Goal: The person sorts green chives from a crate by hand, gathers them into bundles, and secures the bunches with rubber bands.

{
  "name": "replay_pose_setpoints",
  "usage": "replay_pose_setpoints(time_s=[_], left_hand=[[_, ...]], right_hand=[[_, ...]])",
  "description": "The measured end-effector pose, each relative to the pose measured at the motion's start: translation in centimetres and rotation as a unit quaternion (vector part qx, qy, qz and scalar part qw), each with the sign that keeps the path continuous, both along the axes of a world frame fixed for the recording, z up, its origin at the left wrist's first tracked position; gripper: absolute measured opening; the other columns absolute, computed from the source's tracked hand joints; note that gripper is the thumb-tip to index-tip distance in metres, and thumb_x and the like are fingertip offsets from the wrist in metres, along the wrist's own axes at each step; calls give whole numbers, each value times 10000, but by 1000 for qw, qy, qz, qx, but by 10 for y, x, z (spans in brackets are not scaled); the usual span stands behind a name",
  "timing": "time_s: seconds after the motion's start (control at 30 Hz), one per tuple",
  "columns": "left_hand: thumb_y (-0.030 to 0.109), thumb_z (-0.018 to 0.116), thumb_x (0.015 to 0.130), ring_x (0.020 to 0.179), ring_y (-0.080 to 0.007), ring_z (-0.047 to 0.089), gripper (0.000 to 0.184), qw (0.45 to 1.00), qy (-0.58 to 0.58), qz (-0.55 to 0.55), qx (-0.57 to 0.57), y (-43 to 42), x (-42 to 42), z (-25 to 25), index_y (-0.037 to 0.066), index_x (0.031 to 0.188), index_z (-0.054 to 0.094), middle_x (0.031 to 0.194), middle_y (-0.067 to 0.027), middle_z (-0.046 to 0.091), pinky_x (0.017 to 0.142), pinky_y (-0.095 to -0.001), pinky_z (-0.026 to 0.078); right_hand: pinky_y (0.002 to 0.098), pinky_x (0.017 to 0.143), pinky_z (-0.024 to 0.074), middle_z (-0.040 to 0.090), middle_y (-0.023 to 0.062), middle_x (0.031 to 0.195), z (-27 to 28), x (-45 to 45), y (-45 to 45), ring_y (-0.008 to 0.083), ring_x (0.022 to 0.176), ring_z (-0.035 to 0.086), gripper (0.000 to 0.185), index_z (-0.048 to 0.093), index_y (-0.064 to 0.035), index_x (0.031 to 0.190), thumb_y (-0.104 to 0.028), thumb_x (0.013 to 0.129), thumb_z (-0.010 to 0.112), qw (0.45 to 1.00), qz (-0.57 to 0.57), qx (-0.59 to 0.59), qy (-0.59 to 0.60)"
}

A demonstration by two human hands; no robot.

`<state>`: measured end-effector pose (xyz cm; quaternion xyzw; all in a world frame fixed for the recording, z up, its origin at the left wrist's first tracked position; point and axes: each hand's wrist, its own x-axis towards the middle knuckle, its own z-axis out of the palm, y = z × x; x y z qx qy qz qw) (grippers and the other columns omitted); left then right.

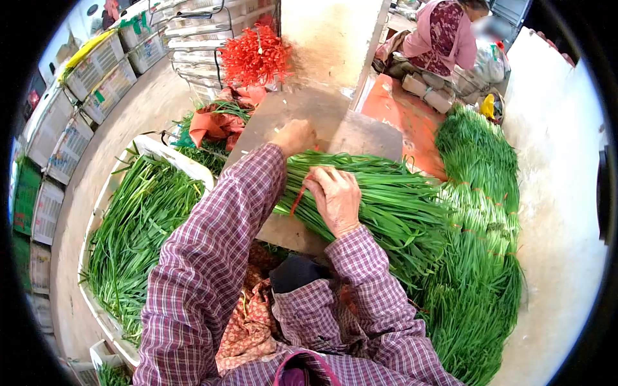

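Note:
A bundle of long green garlic chives, or similar leaves (pixel 399 209), lies across a brown board (pixel 293 231). A thin red tie (pixel 297 201) crosses the bundle near its left end. My right hand (pixel 336 198) rests over the leaves, with fingertips pinched at the upper end of the tie. Just beyond the bundle, my left hand (pixel 296 136) is closed above the board. Its fingers curl away from me, so whatever they may hold is hidden.
Loose leaves fill a white crate (pixel 96 228) at left. Tied bundles (pixel 479 257) are piled at right beside a pale wall. Red ties (pixel 255 55) hang in a bunch by stacked crates (pixel 199 38). Another person (pixel 438 35) sits at the upper right.

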<state>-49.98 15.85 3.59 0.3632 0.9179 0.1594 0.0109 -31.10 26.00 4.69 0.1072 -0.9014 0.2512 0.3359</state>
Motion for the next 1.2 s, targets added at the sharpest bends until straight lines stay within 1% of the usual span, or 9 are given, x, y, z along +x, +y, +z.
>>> replay_pose_setpoints(time_s=[0.2, 0.5, 0.77, 0.83, 0.87, 0.97, 1.1, 1.13, 1.2], left_hand=[[208, 581, 766, 821, -407, 654, 251, 998, -11, 58, -16, -10, 2, -23, -14, 787, 694, 832, -262, 652, 747, -478, 521], [505, 714, 708, 985, -347, 642, 548, 982, -32, 149, -107, 23, 36, 18, 30, 980, 696, 1030, -206, 664, 847, -442, 506], [409, 687, 716, 852, -355, 666, 392, 989, -11, 132, -70, 4, 10, -21, 55, 881, 716, 872, -208, 678, 734, -435, 518], [329, 681, 746, 723, -284, 659, 293, 993, -79, 48, 70, -2, 10, -20, 47, 827, 702, 784, -195, 667, 643, -394, 497], [329, 681, 746, 723, -284, 659, 293, 994, -77, 46, 70, -5, 10, -19, 47, 827, 702, 784, -195, 667, 643, -394, 497], [203, 667, 806, 631, -105, 524, 183, 977, -167, 18, 129, -13, 30, 7, 24, 799, 625, 653, -69, 587, 577, -295, 438], [186, 643, 833, 603, -127, 531, 182, 939, -291, -17, 185, -34, 55, 20, 24, 851, 562, 628, -84, 571, 549, -338, 422], [186, 643, 833, 603, -127, 531, 182, 939, -289, -21, 184, -37, 69, 26, 24, 851, 562, 628, -84, 571, 549, -338, 422], [193, 642, 836, 578, -235, 586, 185, 980, -44, -46, 190, -44, 102, 32, 31, 850, 553, 649, -145, 592, 540, -384, 431]], right_hand=[[380, 797, 465, 666, 38, 889, -6, -2, 2, 266, 850, 622, 162, 661, -100, 881, -212, 769, 690, 999, 11, -24, 20], [406, 840, 460, 652, 48, 946, -6, 1, 2, 248, 903, 614, 170, 627, -106, 898, -199, 769, 690, 1000, 8, -23, 11], [423, 863, 439, 628, 41, 929, -12, 5, 0, 256, 908, 601, 172, 610, -121, 891, -247, 796, 678, 999, 11, -48, 12], [426, 863, 437, 627, 46, 927, -11, 9, 0, 261, 905, 601, 187, 609, -116, 890, -255, 791, 686, 998, 13, -62, 15], [426, 862, 436, 627, 47, 926, -11, 10, -1, 262, 903, 601, 189, 610, -116, 889, -257, 790, 688, 997, 15, -70, 19], [424, 864, 430, 626, 50, 930, -10, 17, -3, 262, 904, 598, 188, 614, -112, 889, -258, 793, 684, 997, 19, -71, 17], [449, 912, 390, 609, 34, 989, -7, 31, -9, 257, 964, 580, 143, 603, -132, 888, -254, 829, 647, 996, 31, -85, -7], [451, 915, 386, 604, 32, 998, -6, 36, -11, 260, 984, 569, 145, 602, -130, 886, -251, 822, 648, 995, 33, -89, 2], [446, 916, 383, 601, 26, 1000, -4, 50, -16, 260, 988, 556, 150, 611, -126, 878, -251, 807, 657, 995, 40, -93, 12]])
